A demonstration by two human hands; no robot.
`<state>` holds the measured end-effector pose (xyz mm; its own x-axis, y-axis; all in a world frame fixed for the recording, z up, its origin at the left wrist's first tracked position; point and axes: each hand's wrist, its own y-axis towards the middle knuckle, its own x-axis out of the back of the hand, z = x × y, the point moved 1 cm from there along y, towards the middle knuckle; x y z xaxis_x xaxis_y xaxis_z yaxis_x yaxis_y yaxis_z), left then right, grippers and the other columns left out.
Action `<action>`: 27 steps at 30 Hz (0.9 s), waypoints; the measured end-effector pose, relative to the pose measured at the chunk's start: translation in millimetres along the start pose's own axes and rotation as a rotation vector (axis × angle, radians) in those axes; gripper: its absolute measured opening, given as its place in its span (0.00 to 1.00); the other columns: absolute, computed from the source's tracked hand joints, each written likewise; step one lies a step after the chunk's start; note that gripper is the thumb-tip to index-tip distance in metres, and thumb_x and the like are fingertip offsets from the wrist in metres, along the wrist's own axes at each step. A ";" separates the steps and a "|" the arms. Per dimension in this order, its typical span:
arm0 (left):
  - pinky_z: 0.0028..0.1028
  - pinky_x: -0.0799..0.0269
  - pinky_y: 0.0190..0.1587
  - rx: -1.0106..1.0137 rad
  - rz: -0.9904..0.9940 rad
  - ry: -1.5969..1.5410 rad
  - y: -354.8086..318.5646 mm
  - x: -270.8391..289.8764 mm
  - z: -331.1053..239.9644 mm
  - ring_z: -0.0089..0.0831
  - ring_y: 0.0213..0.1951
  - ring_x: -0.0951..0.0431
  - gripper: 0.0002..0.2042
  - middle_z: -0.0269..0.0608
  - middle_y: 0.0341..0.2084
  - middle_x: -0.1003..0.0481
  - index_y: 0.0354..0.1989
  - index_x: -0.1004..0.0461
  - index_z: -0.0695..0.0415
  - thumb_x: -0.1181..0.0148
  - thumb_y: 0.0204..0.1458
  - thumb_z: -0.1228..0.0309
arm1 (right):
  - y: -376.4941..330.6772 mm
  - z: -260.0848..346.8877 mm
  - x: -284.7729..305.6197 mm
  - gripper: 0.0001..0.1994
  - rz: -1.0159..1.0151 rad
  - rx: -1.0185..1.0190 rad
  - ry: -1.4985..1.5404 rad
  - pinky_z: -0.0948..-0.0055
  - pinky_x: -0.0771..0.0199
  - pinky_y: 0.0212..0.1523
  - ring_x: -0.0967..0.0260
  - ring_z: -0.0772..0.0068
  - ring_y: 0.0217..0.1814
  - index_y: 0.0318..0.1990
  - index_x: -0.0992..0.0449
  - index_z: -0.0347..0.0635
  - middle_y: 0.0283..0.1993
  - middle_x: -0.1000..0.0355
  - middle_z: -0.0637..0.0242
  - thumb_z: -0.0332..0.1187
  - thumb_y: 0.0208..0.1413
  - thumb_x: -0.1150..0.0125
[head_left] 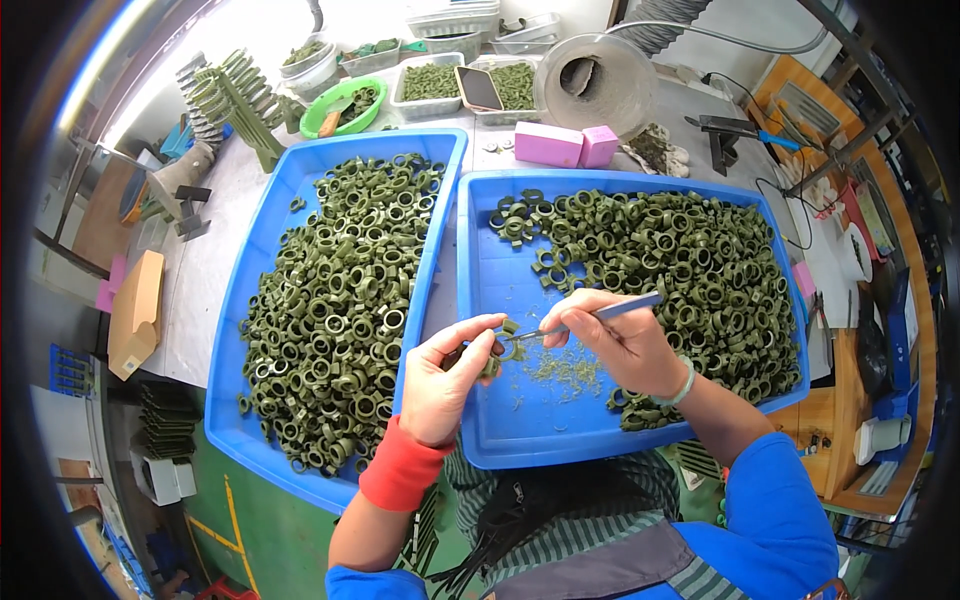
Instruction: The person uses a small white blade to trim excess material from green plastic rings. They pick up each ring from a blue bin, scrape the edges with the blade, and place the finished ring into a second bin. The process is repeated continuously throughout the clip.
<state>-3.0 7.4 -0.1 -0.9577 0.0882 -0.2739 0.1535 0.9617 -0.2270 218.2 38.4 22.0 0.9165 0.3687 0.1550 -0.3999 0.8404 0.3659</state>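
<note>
My left hand [445, 375], a red band on its wrist, pinches small dark-green ring parts [509, 328] between thumb and fingers. In my right hand [630, 350] is a slim blue-grey trimming tool [638, 304], held like a pen. Its thin metal tip reaches the part in my left hand; the exact contact point is too small to make out. Both hands are over the near left part of the right blue tray [495, 420]. Green shavings [565, 372] lie on that tray's bottom, and many green rings [690, 270] fill its far and right side.
Left of it, a second blue tray [280, 160] holds a heap of green rings [340, 300]. Behind stand pink blocks [548, 145], a phone [479, 88] on clear tubs, a green basket [318, 112] and a wide duct mouth [600, 85]. An open cardboard box [138, 315] sits far left.
</note>
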 end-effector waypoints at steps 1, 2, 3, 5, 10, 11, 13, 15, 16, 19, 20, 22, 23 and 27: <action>0.16 0.30 0.33 -0.011 -0.012 -0.003 -0.6 -0.8 0.1 0.18 0.30 0.25 0.13 0.36 0.34 0.21 0.54 0.23 0.63 0.44 0.63 0.74 | -1.4 0.6 -1.0 0.09 0.001 0.030 -0.044 0.74 0.23 0.32 0.22 0.72 0.35 0.40 0.20 0.33 0.36 0.21 0.62 0.30 0.67 0.44; 0.16 0.30 0.32 -0.022 -0.025 -0.006 -1.2 -1.9 -0.1 0.18 0.30 0.25 0.13 0.36 0.34 0.21 0.54 0.23 0.63 0.44 0.63 0.74 | -2.6 1.3 -1.3 0.09 0.001 0.059 -0.088 0.74 0.23 0.32 0.21 0.72 0.35 0.40 0.20 0.33 0.36 0.20 0.62 0.29 0.66 0.43; 0.16 0.30 0.32 -0.033 -0.037 -0.008 -1.7 -2.1 -0.2 0.18 0.30 0.25 0.13 0.36 0.34 0.21 0.54 0.23 0.63 0.44 0.63 0.74 | -3.8 2.1 -2.0 0.08 0.002 0.089 -0.132 0.74 0.22 0.32 0.21 0.71 0.35 0.39 0.20 0.33 0.35 0.20 0.61 0.28 0.65 0.42; 0.18 0.29 0.33 -0.042 -0.055 0.002 -2.1 -1.6 0.5 0.17 0.30 0.24 0.13 0.35 0.33 0.21 0.53 0.22 0.61 0.42 0.63 0.74 | -5.6 5.7 -3.9 0.05 0.015 0.119 -0.200 0.74 0.22 0.34 0.20 0.70 0.35 0.38 0.19 0.34 0.34 0.19 0.63 0.26 0.61 0.38; 0.18 0.28 0.34 -0.065 -0.094 -0.009 -1.8 -3.6 -0.1 0.17 0.30 0.24 0.13 0.35 0.34 0.21 0.54 0.22 0.61 0.42 0.62 0.74 | -15.2 6.3 -15.3 0.04 -0.022 0.123 -0.161 0.75 0.21 0.35 0.20 0.70 0.35 0.38 0.18 0.36 0.36 0.19 0.62 0.26 0.58 0.34; 0.17 0.29 0.33 -0.066 -0.092 -0.012 -1.8 -4.6 -0.9 0.17 0.30 0.24 0.13 0.34 0.34 0.21 0.54 0.23 0.61 0.42 0.63 0.74 | -17.9 5.3 -17.7 0.04 -0.036 0.086 -0.113 0.75 0.21 0.35 0.20 0.71 0.35 0.38 0.18 0.36 0.36 0.18 0.62 0.26 0.58 0.34; 0.17 0.30 0.33 -0.070 -0.081 -0.014 -1.4 -5.6 -1.0 0.17 0.31 0.25 0.13 0.34 0.35 0.21 0.55 0.23 0.61 0.43 0.63 0.73 | -17.9 2.9 -20.1 0.09 -0.130 0.057 0.098 0.75 0.20 0.39 0.20 0.74 0.37 0.46 0.21 0.33 0.37 0.19 0.61 0.28 0.64 0.40; 0.18 0.29 0.34 -0.075 -0.067 -0.009 -1.0 -5.4 0.0 0.17 0.32 0.25 0.14 0.34 0.35 0.21 0.55 0.23 0.61 0.42 0.63 0.74 | -9.0 4.3 -21.7 0.11 -0.268 0.041 0.190 0.74 0.20 0.40 0.21 0.74 0.38 0.50 0.24 0.31 0.39 0.19 0.59 0.29 0.66 0.43; 0.18 0.29 0.34 -0.092 -0.054 0.015 -1.6 -6.2 -1.2 0.17 0.32 0.25 0.13 0.34 0.35 0.21 0.55 0.23 0.61 0.42 0.62 0.74 | -6.5 3.4 -14.4 0.13 -0.214 0.012 0.063 0.75 0.20 0.43 0.21 0.74 0.39 0.54 0.26 0.31 0.41 0.19 0.57 0.29 0.67 0.45; 0.18 0.28 0.37 -0.146 0.019 0.087 -2.4 -9.6 -3.0 0.16 0.35 0.25 0.13 0.33 0.37 0.22 0.54 0.23 0.60 0.41 0.61 0.76 | -0.7 -3.2 -16.6 0.13 -0.147 -0.058 -0.141 0.76 0.21 0.42 0.21 0.75 0.40 0.53 0.24 0.33 0.42 0.20 0.57 0.29 0.64 0.40; 0.19 0.28 0.38 -0.168 0.056 0.109 -3.4 -8.3 -2.0 0.17 0.37 0.25 0.13 0.33 0.39 0.23 0.54 0.22 0.59 0.40 0.60 0.77 | -1.1 -6.2 -19.3 0.13 -0.116 -0.052 -0.166 0.76 0.22 0.39 0.21 0.76 0.38 0.51 0.22 0.35 0.40 0.20 0.59 0.29 0.61 0.36; 0.19 0.27 0.39 -0.246 0.129 0.194 -3.4 -5.8 2.0 0.17 0.38 0.25 0.16 0.32 0.40 0.25 0.55 0.23 0.58 0.39 0.59 0.80 | -3.0 -3.4 -18.5 0.12 -0.025 -0.181 -0.109 0.78 0.24 0.35 0.23 0.79 0.36 0.48 0.21 0.34 0.37 0.20 0.63 0.30 0.59 0.33; 0.19 0.27 0.39 -0.209 0.098 0.149 -3.5 -7.6 1.8 0.17 0.38 0.25 0.16 0.32 0.40 0.25 0.56 0.24 0.58 0.39 0.59 0.80 | -5.1 -7.5 -19.5 0.12 -0.025 -0.201 -0.060 0.78 0.24 0.34 0.23 0.80 0.36 0.47 0.21 0.35 0.37 0.21 0.64 0.30 0.59 0.33; 0.18 0.27 0.39 -0.008 0.050 -0.118 -3.2 -8.7 -0.6 0.17 0.38 0.24 0.17 0.33 0.40 0.25 0.59 0.29 0.60 0.41 0.61 0.78 | -6.9 -7.3 -16.6 0.09 -0.068 -0.151 -0.018 0.79 0.22 0.37 0.23 0.81 0.38 0.46 0.21 0.36 0.39 0.20 0.64 0.25 0.59 0.35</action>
<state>4.7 3.7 3.6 -0.9135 0.1051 -0.3930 0.1978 0.9589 -0.2034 205.7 29.4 10.2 0.9409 0.3031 0.1511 -0.3320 0.9137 0.2346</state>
